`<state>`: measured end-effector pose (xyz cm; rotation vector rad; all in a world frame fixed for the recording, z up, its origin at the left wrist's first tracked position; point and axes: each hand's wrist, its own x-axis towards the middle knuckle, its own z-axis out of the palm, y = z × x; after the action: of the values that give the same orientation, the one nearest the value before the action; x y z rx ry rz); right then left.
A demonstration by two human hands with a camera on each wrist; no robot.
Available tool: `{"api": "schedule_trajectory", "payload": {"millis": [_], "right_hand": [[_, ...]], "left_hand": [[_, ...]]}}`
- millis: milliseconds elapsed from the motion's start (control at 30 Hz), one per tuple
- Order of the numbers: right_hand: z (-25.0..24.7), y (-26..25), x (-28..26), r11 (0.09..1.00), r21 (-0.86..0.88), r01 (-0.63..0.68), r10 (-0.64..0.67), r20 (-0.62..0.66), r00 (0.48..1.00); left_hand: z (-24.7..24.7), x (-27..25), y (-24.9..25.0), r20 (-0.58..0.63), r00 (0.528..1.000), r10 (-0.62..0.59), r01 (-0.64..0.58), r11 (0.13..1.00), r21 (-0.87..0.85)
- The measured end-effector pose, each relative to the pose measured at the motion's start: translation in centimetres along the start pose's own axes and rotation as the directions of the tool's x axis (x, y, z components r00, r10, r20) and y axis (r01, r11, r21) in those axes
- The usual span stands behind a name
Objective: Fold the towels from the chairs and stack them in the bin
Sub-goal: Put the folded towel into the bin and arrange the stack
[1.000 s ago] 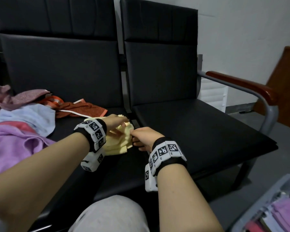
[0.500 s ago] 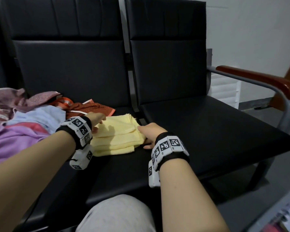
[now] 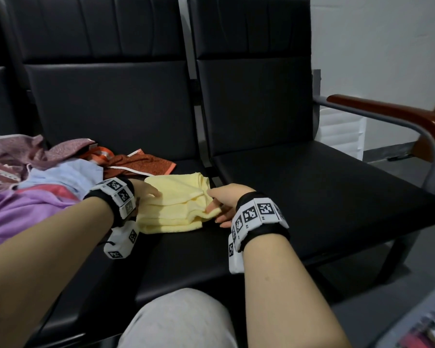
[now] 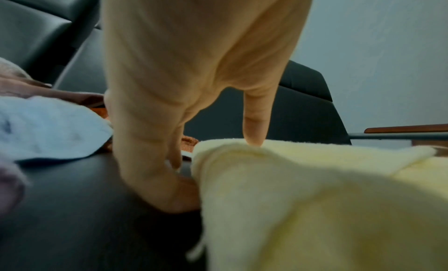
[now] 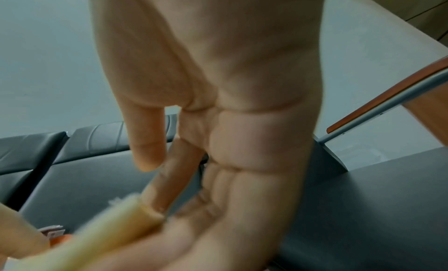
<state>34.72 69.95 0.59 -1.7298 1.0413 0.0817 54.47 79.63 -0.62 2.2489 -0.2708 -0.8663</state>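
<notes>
Yellow towel [image 3: 172, 205] folded on black chair seat [image 3: 312, 197], left hand [image 3: 146, 190] pressing flat, right hand [image 3: 224, 202] pinching its edge

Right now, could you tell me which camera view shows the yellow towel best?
The head view: the whole folded yellow towel lies on the black seat between both hands. The left wrist view shows only a blurred close-up of its left side under the thumb; the right wrist view shows just a blurred edge by the fingers.

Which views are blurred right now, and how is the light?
Head view: dim room, mostly sharp; the bin at the lower right is smeared. Left wrist view: yellow towel soft and out of focus up close. Right wrist view: right hand and towel edge blurred.
</notes>
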Motion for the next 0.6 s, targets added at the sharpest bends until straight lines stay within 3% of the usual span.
{"api": "schedule_trajectory", "payload": {"millis": [67,200,400,600], "right_hand": [[-0.2,0.0,-0.1,0.996,-0.085,0.021,-0.024,-0.037,0.999],[-0.8,0.3,0.3,0.998,-0.060,0.010,-0.017,-0.118,0.993],[-1.2,0.9,0.5,0.998,0.053,0.013,-0.005,-0.150,0.989],[-1.6,1.9,0.3,0.988,0.132,0.085,-0.052,-0.232,0.971]], "left_hand": [[0.3,0.0,0.0,0.004,1.000,0.004,-0.004,0.999,0.032],[0.7,-0.4,0.6,-0.014,0.998,0.053,-0.052,0.998,0.037],[1.1,-2.2,2.3,0.044,0.983,0.178,-0.169,0.974,-0.149],[1.9,-5.6,4.1,0.184,0.913,0.364,-0.301,0.906,-0.299]]}}
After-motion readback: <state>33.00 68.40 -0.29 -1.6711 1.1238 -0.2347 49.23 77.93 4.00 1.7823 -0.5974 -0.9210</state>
